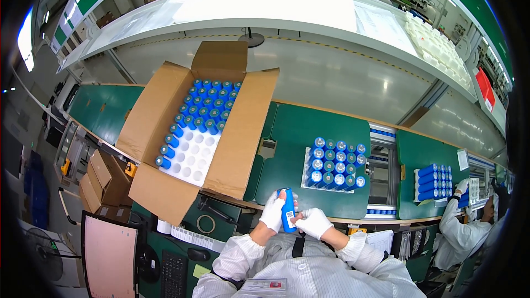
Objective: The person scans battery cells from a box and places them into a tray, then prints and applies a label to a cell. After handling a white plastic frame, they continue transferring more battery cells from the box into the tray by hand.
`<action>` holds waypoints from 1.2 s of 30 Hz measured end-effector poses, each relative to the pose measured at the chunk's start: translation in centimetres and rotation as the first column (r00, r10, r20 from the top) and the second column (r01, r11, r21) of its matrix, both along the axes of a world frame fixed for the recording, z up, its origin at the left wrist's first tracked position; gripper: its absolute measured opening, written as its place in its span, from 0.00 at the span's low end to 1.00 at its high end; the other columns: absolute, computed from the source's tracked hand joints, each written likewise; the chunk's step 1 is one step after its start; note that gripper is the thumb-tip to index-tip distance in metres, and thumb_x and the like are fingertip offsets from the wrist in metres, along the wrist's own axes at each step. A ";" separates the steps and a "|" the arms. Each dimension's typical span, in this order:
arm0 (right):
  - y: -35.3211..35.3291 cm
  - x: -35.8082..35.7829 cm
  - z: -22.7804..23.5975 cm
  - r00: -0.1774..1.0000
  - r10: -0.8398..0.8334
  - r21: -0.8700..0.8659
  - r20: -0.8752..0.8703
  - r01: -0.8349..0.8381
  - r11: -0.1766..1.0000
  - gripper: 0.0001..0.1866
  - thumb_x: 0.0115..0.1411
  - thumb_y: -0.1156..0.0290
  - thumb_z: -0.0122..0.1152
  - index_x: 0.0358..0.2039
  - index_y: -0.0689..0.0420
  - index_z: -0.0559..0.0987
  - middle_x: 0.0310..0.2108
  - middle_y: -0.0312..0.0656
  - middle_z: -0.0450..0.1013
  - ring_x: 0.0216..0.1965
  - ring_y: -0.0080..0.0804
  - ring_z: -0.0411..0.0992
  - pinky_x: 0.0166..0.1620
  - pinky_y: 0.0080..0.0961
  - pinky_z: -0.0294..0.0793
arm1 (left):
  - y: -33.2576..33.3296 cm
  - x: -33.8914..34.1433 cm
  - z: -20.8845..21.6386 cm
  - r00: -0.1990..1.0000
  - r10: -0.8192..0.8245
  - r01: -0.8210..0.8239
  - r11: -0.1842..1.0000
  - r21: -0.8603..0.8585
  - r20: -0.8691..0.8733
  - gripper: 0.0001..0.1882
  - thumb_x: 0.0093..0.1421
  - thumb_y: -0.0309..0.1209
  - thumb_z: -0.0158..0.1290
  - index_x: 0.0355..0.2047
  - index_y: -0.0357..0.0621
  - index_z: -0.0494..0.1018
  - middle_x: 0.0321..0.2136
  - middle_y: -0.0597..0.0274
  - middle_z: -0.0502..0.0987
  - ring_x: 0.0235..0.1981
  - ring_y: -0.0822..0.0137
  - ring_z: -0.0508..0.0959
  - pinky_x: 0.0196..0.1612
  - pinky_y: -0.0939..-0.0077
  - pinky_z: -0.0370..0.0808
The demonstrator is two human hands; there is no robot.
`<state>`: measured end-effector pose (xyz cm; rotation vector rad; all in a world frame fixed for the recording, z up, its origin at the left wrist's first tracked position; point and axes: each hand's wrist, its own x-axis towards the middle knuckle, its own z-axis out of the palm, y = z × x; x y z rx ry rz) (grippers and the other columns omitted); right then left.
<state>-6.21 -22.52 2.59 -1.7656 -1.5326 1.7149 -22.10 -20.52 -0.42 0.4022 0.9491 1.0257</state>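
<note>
A blue cylindrical battery cell [288, 211] with a small white printed label is held in front of my body. My left hand [273, 213], in a white glove with bare fingertips, wraps round its upper part. At the cell's lower right side, my right hand [313, 223], gloved the same way, is closed with its fingertips pinching the edge by the label. Just beyond my hands, several upright blue cells [337, 161] stand in rows on a white tray [310, 184]. To the left, an open cardboard box [258, 127] holds more cells in a white holder [194, 157] with bare sockets at its near end.
Green boards [281, 127] lie along a roller conveyor [382, 168]. Further right, a co-worker [464, 232] in white reaches toward another group of blue cells [434, 181]. A monitor [110, 256], keyboard [174, 273], tape roll [206, 223] and black handheld scanner [216, 208] are at lower left.
</note>
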 end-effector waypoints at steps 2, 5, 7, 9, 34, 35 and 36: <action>0.4 0.1 1.1 0.999 0.030 -0.031 0.017 -0.029 0.999 0.18 0.56 0.55 0.65 0.24 0.60 0.82 0.16 0.39 0.75 0.18 0.22 0.73 0.25 0.22 0.72 | -0.2 0.1 -0.5 1.000 0.005 -0.005 1.000 -0.006 -0.006 0.25 0.66 0.50 0.48 0.51 0.40 0.65 0.42 0.54 0.76 0.40 0.63 0.77 0.40 0.66 0.79; 0.8 0.4 1.4 0.993 0.106 -0.132 0.046 -0.099 0.986 0.22 0.57 0.52 0.64 0.21 0.60 0.82 0.15 0.39 0.75 0.18 0.23 0.73 0.26 0.23 0.72 | -0.1 -0.2 -0.9 0.997 0.012 -0.009 0.999 -0.036 0.074 0.26 0.66 0.51 0.47 0.51 0.40 0.65 0.42 0.54 0.76 0.40 0.62 0.77 0.41 0.66 0.78; 0.9 0.9 1.4 0.987 0.154 -0.201 0.054 -0.141 0.969 0.23 0.57 0.49 0.63 0.20 0.59 0.81 0.15 0.39 0.75 0.18 0.23 0.74 0.27 0.24 0.73 | 0.2 -0.2 -0.8 0.987 0.018 -0.009 0.998 -0.061 0.157 0.27 0.66 0.51 0.46 0.51 0.40 0.65 0.42 0.54 0.76 0.40 0.62 0.77 0.41 0.66 0.78; 1.1 1.4 1.7 0.930 0.342 -0.104 0.136 -0.329 0.938 0.27 0.56 0.44 0.61 0.19 0.58 0.81 0.14 0.38 0.75 0.19 0.27 0.75 0.28 0.28 0.74 | 0.6 0.3 -0.6 1.000 -0.018 0.018 0.999 -0.038 0.000 0.27 0.66 0.52 0.45 0.50 0.40 0.65 0.42 0.53 0.76 0.40 0.62 0.77 0.40 0.67 0.78; 1.4 3.8 0.5 0.987 -0.144 0.067 -0.074 0.149 0.987 0.25 0.52 0.50 0.70 0.13 0.59 0.77 0.11 0.35 0.70 0.13 0.19 0.66 0.18 0.21 0.63 | 2.2 3.1 0.3 0.938 -0.166 0.196 0.978 -0.071 0.306 0.26 0.66 0.53 0.45 0.47 0.40 0.65 0.38 0.50 0.75 0.36 0.57 0.78 0.39 0.59 0.79; 1.1 3.9 0.9 0.969 -0.207 -0.072 -0.138 0.198 0.977 0.25 0.52 0.51 0.70 0.13 0.59 0.76 0.11 0.35 0.70 0.13 0.19 0.65 0.18 0.21 0.62 | 2.4 3.2 0.1 0.936 -0.181 0.206 0.977 -0.053 0.302 0.27 0.65 0.54 0.46 0.46 0.39 0.66 0.38 0.51 0.75 0.36 0.57 0.78 0.39 0.60 0.79; 0.7 4.0 1.4 0.942 -0.275 -0.212 -0.193 0.234 0.949 0.25 0.53 0.51 0.70 0.13 0.59 0.76 0.11 0.35 0.70 0.12 0.19 0.64 0.18 0.21 0.61 | 2.5 3.4 0.1 0.935 -0.189 0.214 0.975 -0.052 0.301 0.27 0.65 0.54 0.46 0.46 0.39 0.66 0.38 0.51 0.75 0.36 0.57 0.78 0.39 0.60 0.79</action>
